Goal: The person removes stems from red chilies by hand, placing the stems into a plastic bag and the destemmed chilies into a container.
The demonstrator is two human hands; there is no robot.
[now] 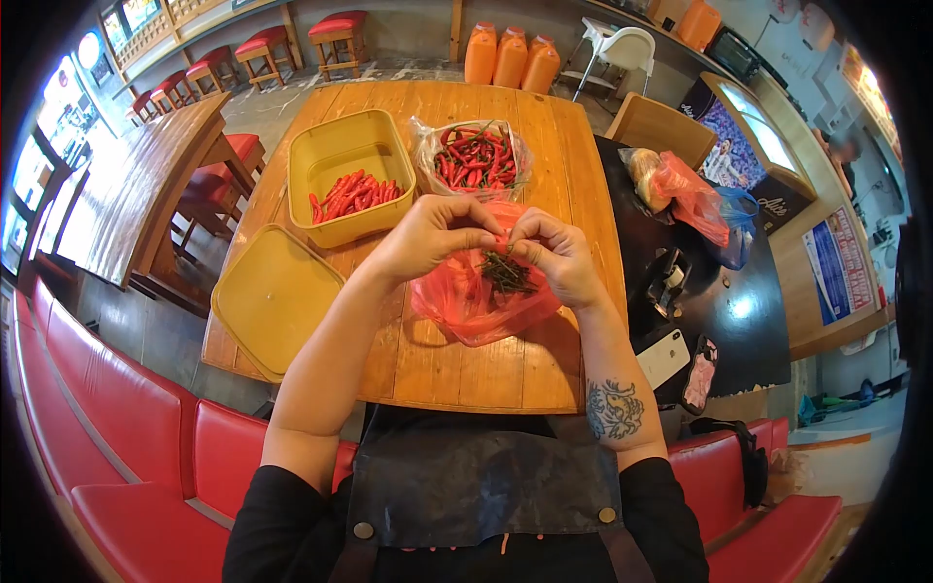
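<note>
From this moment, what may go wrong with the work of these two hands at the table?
1. The left hand and right hand are bare, with red chillies close by, so chilli juice might irritate the skin.
2. Both hands pinch above the red bag, where green stems lie; a dropped piece could miss it and land on the table.
3. The yellow lid lies at the table's edge, beside the left forearm, so a bump might knock it off.

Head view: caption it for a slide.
Left hand and right hand close together over a bag of stems; beyond, chilies in a tub.
</note>
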